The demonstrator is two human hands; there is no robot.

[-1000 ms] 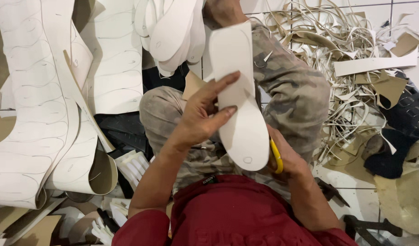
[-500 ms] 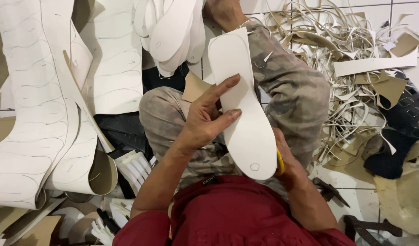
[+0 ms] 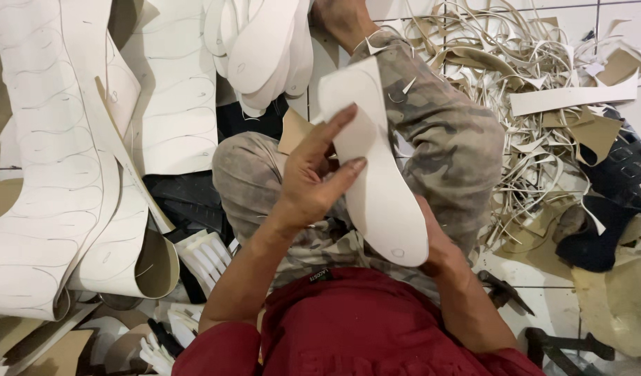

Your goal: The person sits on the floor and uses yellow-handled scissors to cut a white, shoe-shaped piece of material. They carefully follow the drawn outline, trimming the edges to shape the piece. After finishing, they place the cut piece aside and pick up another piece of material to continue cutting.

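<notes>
I sit on the floor with a white foam sandal sole [image 3: 380, 188] held over my knees in camouflage trousers [image 3: 453, 146]. My left hand [image 3: 313, 184] grips the sole's left edge, with the fingers spread across its top face and the thumb behind. My right hand [image 3: 439, 247] is at the sole's heel end, mostly hidden beneath it. The yellow-handled tool seen in that hand earlier is now covered by the sole. A small hole shows near the heel.
A stack of cut white soles [image 3: 265, 49] lies ahead. Large white foam sheets [image 3: 56, 174] with sole outlines fill the left, one curled into a roll [image 3: 146, 268]. Offcut strips [image 3: 543, 104] pile up on the right, beside dark scraps [image 3: 606, 209] and a dark tool [image 3: 505, 289].
The sole has slid a little toward my right hand and now hides the yellow tool. My left fingers have shifted higher along the sole's edge.
</notes>
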